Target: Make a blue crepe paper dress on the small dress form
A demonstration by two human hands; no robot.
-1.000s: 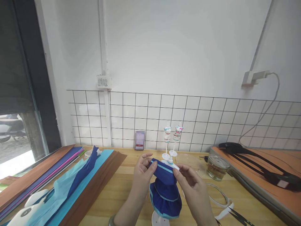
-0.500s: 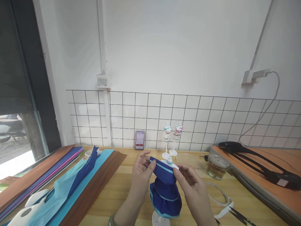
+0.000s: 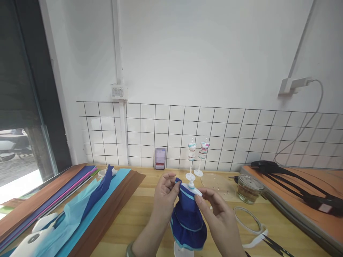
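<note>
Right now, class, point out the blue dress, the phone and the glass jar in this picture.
Blue dress (image 3: 189,219): head view, on the front of the skirt.
Phone (image 3: 160,158): head view, on the screen.
Glass jar (image 3: 248,193): head view, on its side wall.

Phone (image 3: 160,160) upright by tiled wall (image 3: 177,125); plug (image 3: 300,82) higher, right.

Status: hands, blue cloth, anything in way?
Left hand pinches blue cloth by one end; right hand on its other side. Cloth across white dress form. Scissors at right, apart.
</note>
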